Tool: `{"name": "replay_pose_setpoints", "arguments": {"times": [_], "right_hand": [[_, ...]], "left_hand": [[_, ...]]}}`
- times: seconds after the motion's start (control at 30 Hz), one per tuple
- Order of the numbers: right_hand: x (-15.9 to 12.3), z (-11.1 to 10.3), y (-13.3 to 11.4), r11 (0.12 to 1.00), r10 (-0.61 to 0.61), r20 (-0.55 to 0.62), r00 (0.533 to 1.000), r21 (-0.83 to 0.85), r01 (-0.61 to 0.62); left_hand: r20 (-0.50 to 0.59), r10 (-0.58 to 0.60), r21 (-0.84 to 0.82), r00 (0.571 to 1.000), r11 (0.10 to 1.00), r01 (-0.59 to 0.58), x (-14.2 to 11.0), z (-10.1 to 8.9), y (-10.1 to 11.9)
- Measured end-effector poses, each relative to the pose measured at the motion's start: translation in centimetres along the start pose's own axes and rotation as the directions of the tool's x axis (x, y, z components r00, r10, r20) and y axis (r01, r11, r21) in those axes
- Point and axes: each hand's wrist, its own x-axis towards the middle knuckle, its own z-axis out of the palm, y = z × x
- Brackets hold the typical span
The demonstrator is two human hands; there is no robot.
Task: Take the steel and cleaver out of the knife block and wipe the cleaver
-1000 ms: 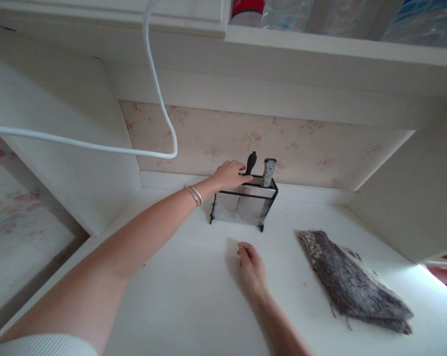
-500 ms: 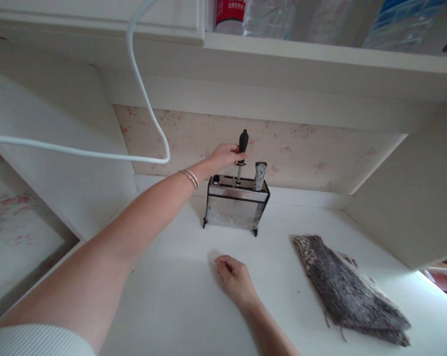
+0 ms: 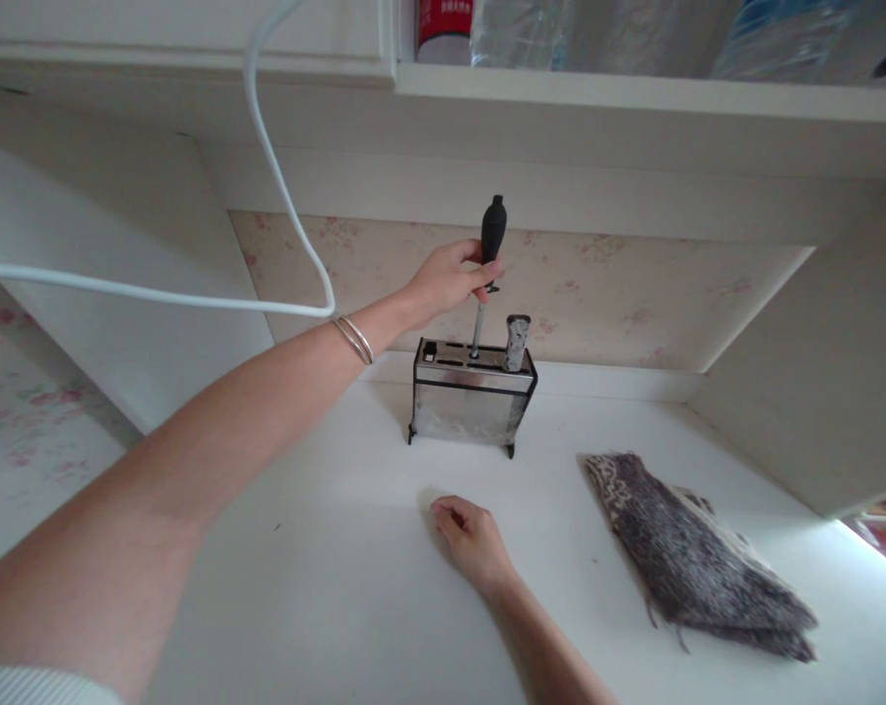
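My left hand (image 3: 446,279) is closed round the black handle of a steel rod tool (image 3: 490,235), lifted partly out of a metal knife block (image 3: 472,406) at the back of the white counter (image 3: 340,587). The rod's lower end still sits in a slot. A second tool with a speckled grey handle (image 3: 517,343) stands in the block to the right. My right hand (image 3: 472,539) rests on the counter in front of the block, fingers curled, holding nothing that I can see.
A folded grey patterned cloth (image 3: 696,558) lies on the counter at the right. A white cable (image 3: 281,196) hangs across the upper left. A shelf above holds bottles (image 3: 516,29). Cabinet walls close in on both sides.
My left hand took hold of the black handle and has drawn the rod upward out of the block. My right hand slid slightly left on the counter.
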Motion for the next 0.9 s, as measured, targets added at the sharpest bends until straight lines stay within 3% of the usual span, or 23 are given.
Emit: {"name": "replay_pose_setpoints", "arguments": {"times": [0.17, 0.4, 0.57, 0.73, 0.9], "right_hand": [[0.0, 0.0, -0.1, 1.000, -0.014, 0.001, 1.000, -0.012, 0.014], [-0.1, -0.1, -0.2, 1.000, -0.014, 0.009, 1.000, -0.005, 0.015], [-0.1, 0.0, -0.2, 1.000, -0.005, 0.006, 1.000, -0.022, 0.005], [-0.2, 0.0, -0.4, 1.000, -0.006, -0.005, 1.000, -0.030, 0.006], [-0.3, 0.0, -0.4, 0.999, -0.011, -0.007, 1.000, -0.037, 0.010]], "left_hand": [[-0.002, 0.027, 0.037, 1.000, 0.999, -0.026, 0.0, 0.1, 1.0], [-0.140, -0.028, -0.017, 0.990, 1.000, 0.026, 1.7, -0.9, 1.4], [-0.153, -0.004, -0.036, 0.988, 0.999, -0.001, 2.1, -1.6, 3.1], [-0.148, 0.056, -0.013, 0.987, 0.998, -0.059, 1.1, -1.9, 4.4], [-0.183, 0.105, 0.028, 0.977, 0.994, -0.101, -1.9, -2.2, 5.2]]}}
